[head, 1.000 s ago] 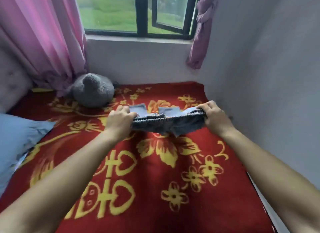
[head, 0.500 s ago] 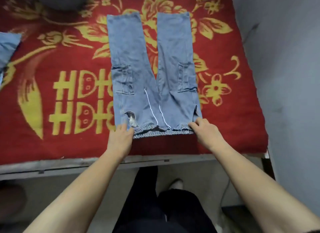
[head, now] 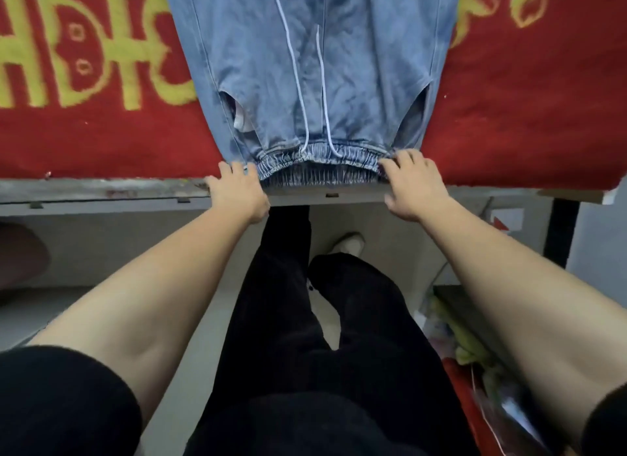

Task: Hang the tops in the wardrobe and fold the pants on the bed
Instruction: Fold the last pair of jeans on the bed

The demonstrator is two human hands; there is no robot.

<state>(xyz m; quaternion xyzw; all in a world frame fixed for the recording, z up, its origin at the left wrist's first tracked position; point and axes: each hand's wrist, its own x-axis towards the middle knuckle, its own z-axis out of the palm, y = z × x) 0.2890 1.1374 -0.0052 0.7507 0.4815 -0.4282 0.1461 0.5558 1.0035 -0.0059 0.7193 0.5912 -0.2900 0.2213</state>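
Observation:
Light blue denim pants (head: 312, 69) with a white drawstring lie flat on the red and yellow bed blanket (head: 515, 109), legs pointing away from me. Their elastic waistband (head: 319, 170) sits at the bed's near edge. My left hand (head: 237, 194) rests on the waistband's left corner with its fingers extended. On the right corner lies my right hand (head: 415, 187), fingers spread over the fabric and thumb held apart. Neither hand visibly pinches the cloth. The pant legs run out of the top of the view.
The wooden bed frame edge (head: 101, 191) runs across below the blanket. My legs in black trousers (head: 305, 337) stand on the pale floor. A dark metal post (head: 561, 228) and a heap of coloured items (head: 471, 360) are at the lower right.
The pants went from bunched between my hands to spread flat, then were drawn to the near edge. My view has tilted down and my fingers now lie on the waistband corners.

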